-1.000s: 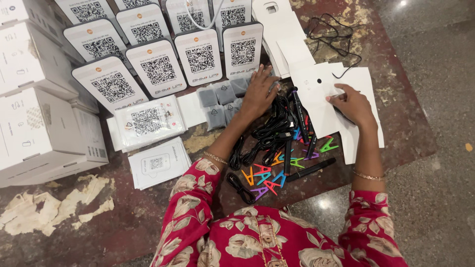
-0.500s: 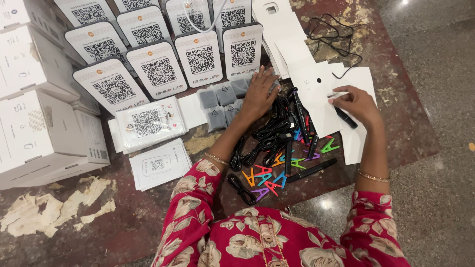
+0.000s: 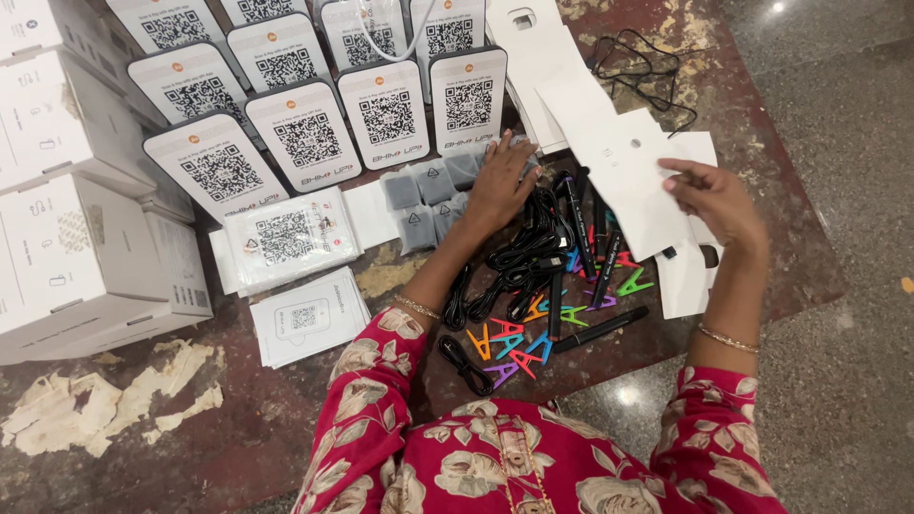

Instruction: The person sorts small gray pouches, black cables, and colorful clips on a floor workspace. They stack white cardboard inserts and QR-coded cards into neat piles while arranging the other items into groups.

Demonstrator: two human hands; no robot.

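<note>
A person sorting kit parts on the floor (image 3: 809, 314) rests the left hand (image 3: 497, 186), fingers spread and released, on grey pouches (image 3: 424, 195) beside black cables (image 3: 519, 262), while the right hand (image 3: 714, 200) pinches a white card sleeve (image 3: 619, 176); packing it seemingly calls for a steady grip.

Light: bright, even, overhead | Glare: small hot spots on polished stone floor (image 3: 624, 392) | Shadows: soft, short | Focus: sharp throughout | Edges: mild wide-angle stretch

Worn reddish floor (image 3: 286, 447) with pale patches meets speckled grey stone floor (image 3: 838, 143).
</note>
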